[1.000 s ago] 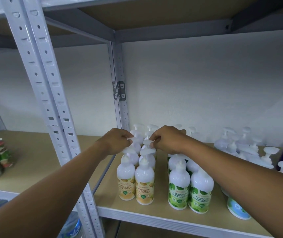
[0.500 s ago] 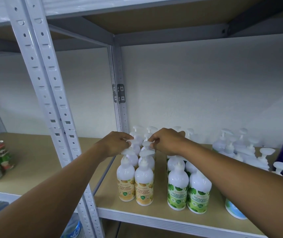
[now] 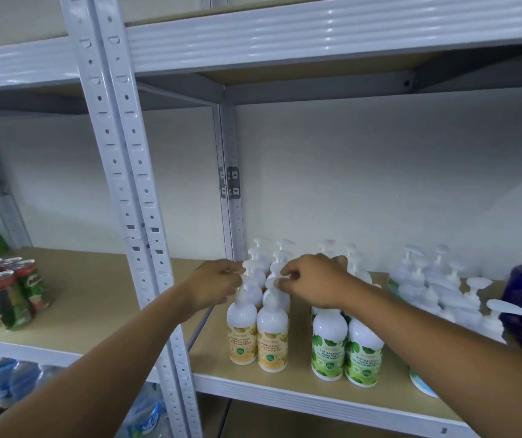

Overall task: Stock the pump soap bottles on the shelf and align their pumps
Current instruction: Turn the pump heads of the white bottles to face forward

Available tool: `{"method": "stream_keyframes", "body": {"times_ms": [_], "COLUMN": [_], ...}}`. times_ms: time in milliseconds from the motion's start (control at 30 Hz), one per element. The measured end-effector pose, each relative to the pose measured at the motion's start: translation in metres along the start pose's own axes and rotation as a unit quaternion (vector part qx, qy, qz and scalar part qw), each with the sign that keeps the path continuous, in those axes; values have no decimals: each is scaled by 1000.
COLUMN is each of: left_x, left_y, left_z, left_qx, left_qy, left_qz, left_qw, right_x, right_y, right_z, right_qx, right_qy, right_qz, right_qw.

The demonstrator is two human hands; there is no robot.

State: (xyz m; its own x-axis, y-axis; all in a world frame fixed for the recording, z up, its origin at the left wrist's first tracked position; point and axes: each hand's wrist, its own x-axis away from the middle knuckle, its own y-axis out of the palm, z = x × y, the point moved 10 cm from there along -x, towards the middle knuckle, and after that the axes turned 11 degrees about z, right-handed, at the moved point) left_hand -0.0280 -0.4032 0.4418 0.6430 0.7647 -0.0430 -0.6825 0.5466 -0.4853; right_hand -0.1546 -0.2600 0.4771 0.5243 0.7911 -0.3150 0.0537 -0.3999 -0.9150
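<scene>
- Grey racking against a white wall [image 3: 364, 184] carries the shelf [image 3: 209, 352], a bare board with the soap bottles grouped just right of the upright post [image 3: 158, 279].
- Two files of yellow-label bottles [image 3: 242, 330] run from the near edge to the far wall, and green-label bottles [image 3: 329, 346] stand just beside them on the right.
- Compared with half a second ago, both hands sit nearer, over the nearest yellow-label pair and not the pair behind it.
- The left hand [image 3: 218, 286], slightly blurred, appears to pinch the near-left pump head [image 3: 248, 281].
- The right hand [image 3: 315, 279] pinches the near-right one, fingers curled.
- The far pumps [image 3: 285, 243] now stand free with their spouts facing much the same way, so those rows look aligned and the yellow files nearly finished.
- The right forearm hides most of the green-label pumps, which are probably next.
</scene>
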Motion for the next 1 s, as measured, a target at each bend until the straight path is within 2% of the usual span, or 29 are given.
{"method": "stream_keyframes", "body": {"times_ms": [133, 433, 800, 1000], "left_x": [3, 5, 17, 48], "left_y": [4, 5, 6, -1], "left_z": [-8, -4, 4, 38], "left_qx": [6, -12, -52, -49], "left_qy": [12, 43, 36, 93], "left_qz": [12, 20, 20, 84], "left_qw": [1000, 999, 998, 991], "right_x": [8, 12, 31, 75], "right_y": [4, -4, -13, -72], "right_z": [-13, -17, -15, 31], "right_qx": [62, 105, 83, 50], "right_qy": [-20, -2, 1, 22], "right_qz": [32, 91, 107, 153], "right_qw": [997, 990, 991, 987]}}
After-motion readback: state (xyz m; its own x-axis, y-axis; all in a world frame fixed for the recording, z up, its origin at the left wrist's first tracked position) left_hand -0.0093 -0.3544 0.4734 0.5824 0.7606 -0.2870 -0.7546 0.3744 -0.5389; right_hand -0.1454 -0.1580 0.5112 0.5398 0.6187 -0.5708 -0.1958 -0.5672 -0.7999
